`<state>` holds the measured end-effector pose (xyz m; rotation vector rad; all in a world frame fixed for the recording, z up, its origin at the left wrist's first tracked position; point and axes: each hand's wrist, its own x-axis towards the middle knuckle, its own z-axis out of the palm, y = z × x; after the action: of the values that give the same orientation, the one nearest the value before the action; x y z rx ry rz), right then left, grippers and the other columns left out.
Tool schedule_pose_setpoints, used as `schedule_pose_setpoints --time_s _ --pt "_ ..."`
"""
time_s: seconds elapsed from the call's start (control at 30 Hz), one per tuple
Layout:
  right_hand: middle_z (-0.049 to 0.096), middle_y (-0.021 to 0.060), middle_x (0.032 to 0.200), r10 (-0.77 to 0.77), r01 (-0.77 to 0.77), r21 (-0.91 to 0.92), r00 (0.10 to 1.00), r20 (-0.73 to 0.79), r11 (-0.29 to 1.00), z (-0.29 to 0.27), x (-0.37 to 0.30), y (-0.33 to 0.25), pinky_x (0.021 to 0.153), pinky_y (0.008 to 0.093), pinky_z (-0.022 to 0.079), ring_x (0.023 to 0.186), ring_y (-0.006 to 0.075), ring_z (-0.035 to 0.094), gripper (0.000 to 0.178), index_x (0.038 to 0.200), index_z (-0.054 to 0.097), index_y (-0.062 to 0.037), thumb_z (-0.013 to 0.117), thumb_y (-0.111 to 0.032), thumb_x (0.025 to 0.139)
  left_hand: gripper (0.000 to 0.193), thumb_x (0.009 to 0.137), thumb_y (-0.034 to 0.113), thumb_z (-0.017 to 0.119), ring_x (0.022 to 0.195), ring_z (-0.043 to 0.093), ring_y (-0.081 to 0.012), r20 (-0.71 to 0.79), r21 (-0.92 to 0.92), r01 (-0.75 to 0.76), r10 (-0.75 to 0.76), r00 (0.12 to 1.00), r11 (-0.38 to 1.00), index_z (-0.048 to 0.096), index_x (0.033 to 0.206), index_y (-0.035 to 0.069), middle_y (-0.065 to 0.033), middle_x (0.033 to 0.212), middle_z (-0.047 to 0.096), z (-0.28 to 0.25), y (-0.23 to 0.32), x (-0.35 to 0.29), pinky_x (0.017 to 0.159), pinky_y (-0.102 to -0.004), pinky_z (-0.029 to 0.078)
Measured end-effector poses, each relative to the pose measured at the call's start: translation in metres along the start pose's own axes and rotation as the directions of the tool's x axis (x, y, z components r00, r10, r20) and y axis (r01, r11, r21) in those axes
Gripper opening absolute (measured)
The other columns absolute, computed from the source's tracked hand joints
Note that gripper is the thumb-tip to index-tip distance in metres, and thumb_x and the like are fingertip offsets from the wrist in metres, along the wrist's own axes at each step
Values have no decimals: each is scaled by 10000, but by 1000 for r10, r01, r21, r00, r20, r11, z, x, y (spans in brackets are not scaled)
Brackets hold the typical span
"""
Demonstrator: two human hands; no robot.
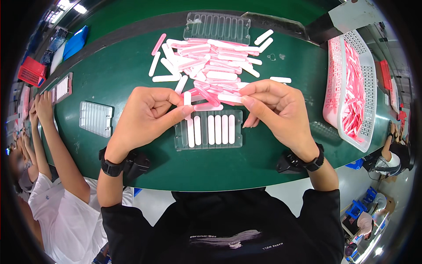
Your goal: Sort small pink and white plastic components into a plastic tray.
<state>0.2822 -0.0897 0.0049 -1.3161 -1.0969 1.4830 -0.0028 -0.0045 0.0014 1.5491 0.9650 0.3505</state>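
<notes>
I see a slim, flat white strip point(187, 97) with rounded ends standing nearly upright in the left hand point(140, 115), just left of the centre of the frame. A second white strip point(229, 98) of the same shape lies almost level in the right hand point(281, 110), right of centre. On the left, thumb and forefinger are pinched narrow around their strip, the other fingers bent inward; I cannot tell whether its lower end touches the tray beneath. On the right, thumb and forefinger grip one end, the remaining fingers loosely curled.

Below, at centre, I see a clear plastic tray point(238, 130) with long grooves, holding white strips side by side, two at its left and four at its right. Loose pink and white strips form a tangled pile point(206, 61) at upper centre. Behind it sits another ribbed, transparent tray point(217, 27), and a third clear tray point(96, 119) lies at mid-left, all on a smooth green table point(211, 169). A perforated white plastic basket point(369, 83) at right is heaped with more strips.
</notes>
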Motion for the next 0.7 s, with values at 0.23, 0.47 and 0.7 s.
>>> schedule_pose_setpoints --time_s 0.23,0.47,0.7 --pt "786 73 955 -45 47 -66 998 35 997 -3 5 7 677 213 549 750 61 682 205 1140 732 34 717 -147 1044 147 994 30 742 592 295 27 14 47 2 -2 1000 999 693 868 -27 109 646 475 -3 -8 2 542 -226 210" --pt "734 7 834 -194 203 -232 979 63 951 -2 12 19 610 201 468 676 25 621 133 1041 729 -16 745 -146 1013 286 1111 192 566 584 401 -118 280 252 -95 21 960 963 600 898 6 -12 631 476 -25 -1 -11 560 -338 340" --pt "642 20 690 -251 399 -563 912 324 724 27 25 -5 554 269 432 567 113 571 114 899 748 -68 824 -153 902 489 1113 322 575 530 405 -275 513 422 -130 -118 850 897 542 757 -11 -140 598 418 -36 7 -20 563 -426 369"
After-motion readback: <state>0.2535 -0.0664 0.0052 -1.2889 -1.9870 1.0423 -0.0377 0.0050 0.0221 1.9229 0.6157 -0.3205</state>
